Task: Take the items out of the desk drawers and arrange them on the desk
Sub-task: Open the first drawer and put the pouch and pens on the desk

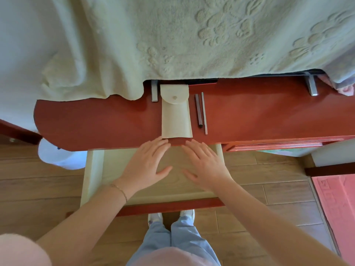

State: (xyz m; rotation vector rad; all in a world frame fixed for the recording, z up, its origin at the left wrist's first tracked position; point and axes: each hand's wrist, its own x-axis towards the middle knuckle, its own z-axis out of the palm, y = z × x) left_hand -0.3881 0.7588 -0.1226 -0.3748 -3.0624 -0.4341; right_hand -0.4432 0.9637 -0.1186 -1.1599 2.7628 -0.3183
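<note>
On the red worktop (96, 121): one cream snap-flap pouch (175, 114), long axis running straight away from me, with a dark pencil (198, 111) and a pale stick (204, 113) parallel just beside it on the right. My left hand (148, 164) and right hand (205, 164) hover flat, fingers straight, slightly apart and holding nothing, over the pulled-out drawer (94, 169); left fingertips are nearest the pouch's near end. The drawer's back part lies hidden under the worktop edge, and a pale green blanket (172, 35) covers everything behind the pouch.

Red-brown desk (96, 120), cream pouch (175, 114), pale green flower-embossed towel (192, 35), pink mat (338, 208), light-blue trousers (172, 244).
</note>
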